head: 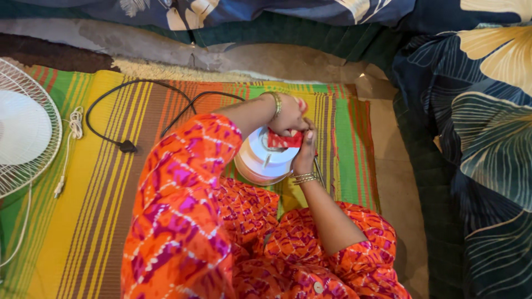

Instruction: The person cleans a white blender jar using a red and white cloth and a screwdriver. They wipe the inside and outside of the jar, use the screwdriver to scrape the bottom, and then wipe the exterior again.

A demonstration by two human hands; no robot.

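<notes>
Red cloth (284, 140) pinched by both hands over smooth white round container (260, 161).

Two hands, the left hand (289, 115) and the right hand (306, 149), at frame centre. One white round appliance (263, 160), one red cloth (284, 140), one fan (25, 130) at left, one black cord (111, 138), one white cord (69, 149), one striped mat (94, 210).

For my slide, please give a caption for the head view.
Both hands, left hand and right hand, press a red cloth onto a round white plastic container.
</notes>
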